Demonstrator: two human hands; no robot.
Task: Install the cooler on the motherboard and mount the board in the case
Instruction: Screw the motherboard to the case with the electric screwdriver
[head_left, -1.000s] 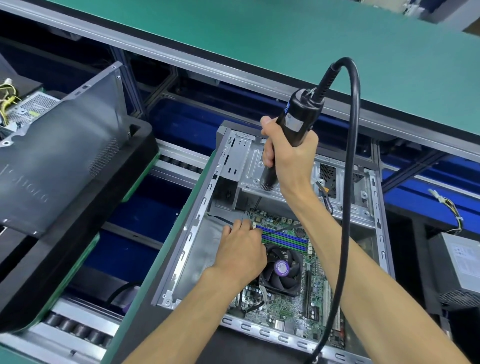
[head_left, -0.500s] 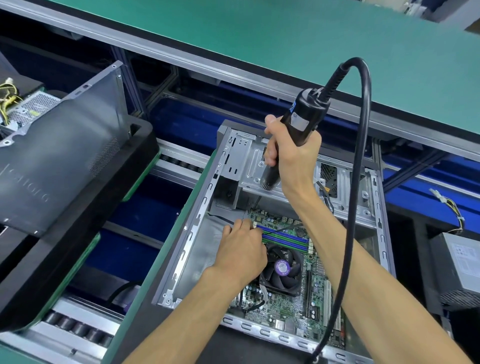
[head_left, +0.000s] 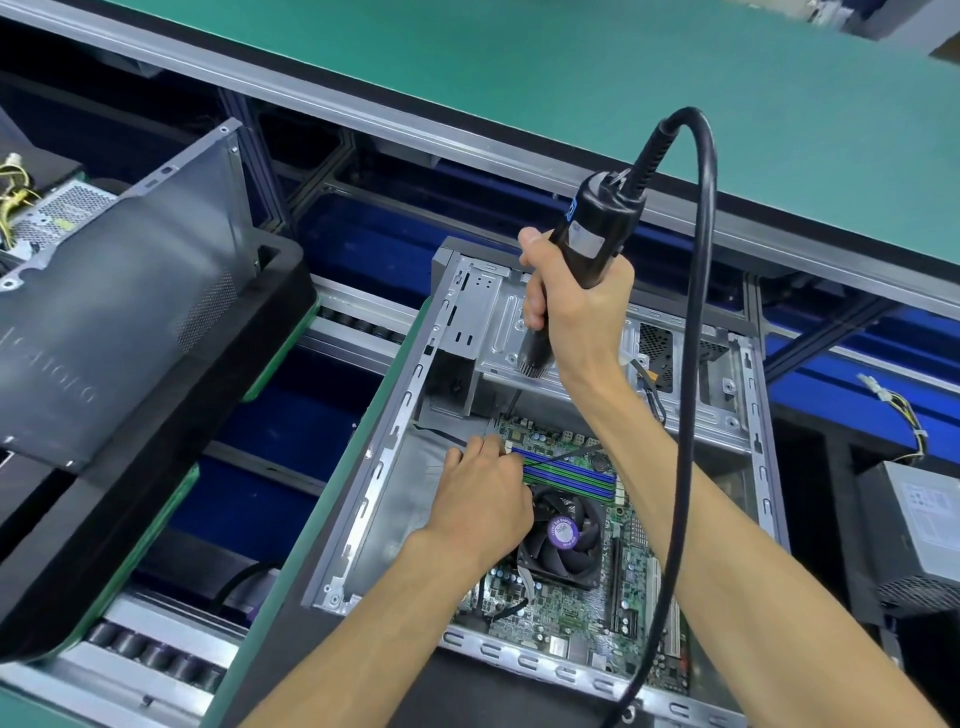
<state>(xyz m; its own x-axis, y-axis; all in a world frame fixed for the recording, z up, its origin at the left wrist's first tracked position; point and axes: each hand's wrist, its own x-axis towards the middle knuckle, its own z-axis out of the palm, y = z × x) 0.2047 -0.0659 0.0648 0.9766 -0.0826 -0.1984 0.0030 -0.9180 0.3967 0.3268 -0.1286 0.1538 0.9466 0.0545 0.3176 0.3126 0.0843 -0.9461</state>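
At the far left a grey side panel (head_left: 119, 306) leans tilted in a black tray (head_left: 171, 467), with a perforated metal box and yellow wires (head_left: 15, 192) behind it. Rollers (head_left: 150, 654) show at the near left under the tray. Right of this the open case (head_left: 395, 467) lies on its side, and the motherboard (head_left: 587, 608) lies flat inside it. The left hand (head_left: 483, 504) rests on the board's far-left corner, its fingers (head_left: 488, 447) lying forward against the blue and green memory slots (head_left: 566, 475); whether they pinch anything I cannot tell. Just right of that hand the cooler (head_left: 563, 535) sits on the board, its black fan facing up with a purple label at the hub. Above, the right hand (head_left: 576, 317) grips a black electric screwdriver (head_left: 592, 239), fingers wrapped round its barrel, the tip pointing down toward the board's far edge. Its black cable (head_left: 696, 364) loops over and down the right forearm. At the far right a grey power supply (head_left: 919, 535) stands beside the case, and a green counter (head_left: 571, 78) runs across the far side.
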